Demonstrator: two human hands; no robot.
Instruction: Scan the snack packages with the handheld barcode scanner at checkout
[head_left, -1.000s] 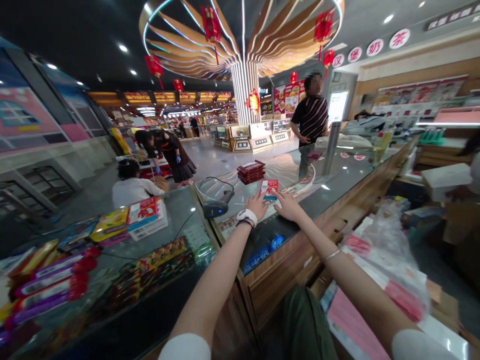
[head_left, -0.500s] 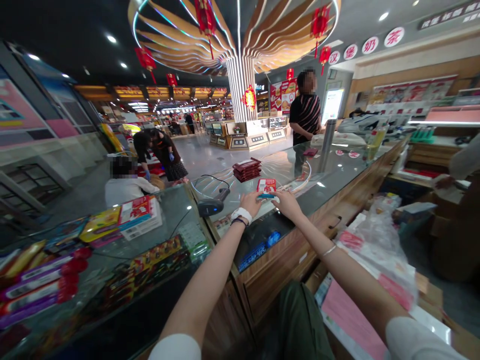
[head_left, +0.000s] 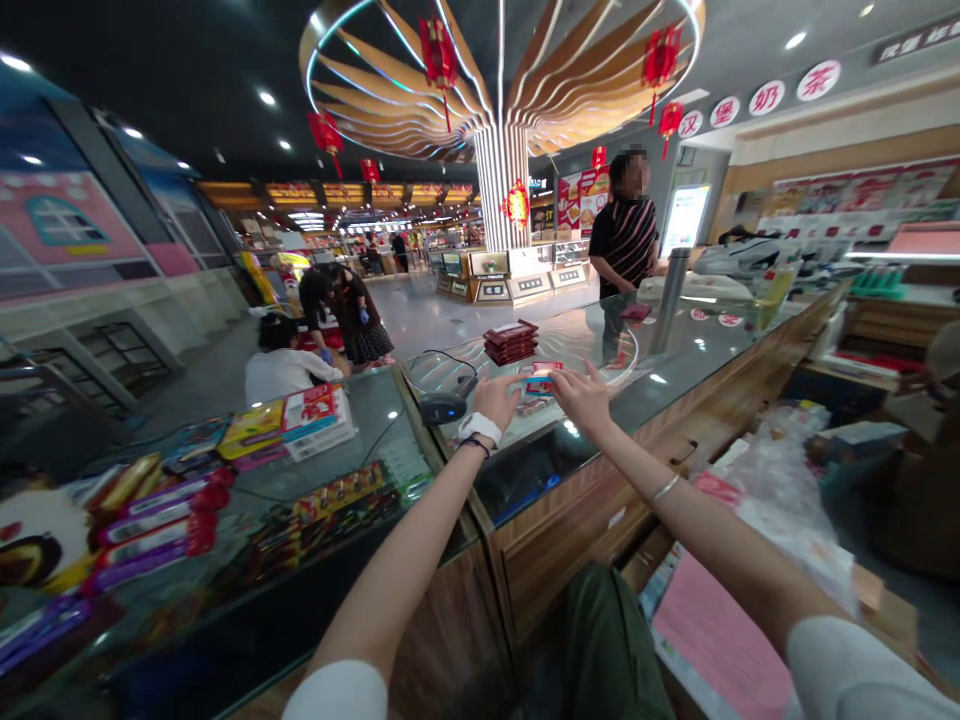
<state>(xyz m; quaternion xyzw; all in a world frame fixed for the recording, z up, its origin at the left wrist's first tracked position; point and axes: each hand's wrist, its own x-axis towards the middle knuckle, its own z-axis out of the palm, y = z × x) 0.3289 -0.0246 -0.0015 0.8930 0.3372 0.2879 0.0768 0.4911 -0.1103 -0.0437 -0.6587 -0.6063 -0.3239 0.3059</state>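
Over the glass counter, my left hand and my right hand meet at a small red and white pack with a blue edge. Fingers of both hands close on its two sides. A white band and a dark bracelet circle my left wrist; a thin bangle is on my right. Just beyond the pack lies a stack of dark red packets. To the left of my left hand rests a black scanner with its cable.
Boxes and purple and red candy packs lie on the left counter. A metal cylinder stands on the right counter. A person in a striped shirt stands across it. Plastic bags are at the right.
The view has turned a little left, so the surroundings sit further right. Some fingers of my right hand are now raised above the pack, which both hands still hold.
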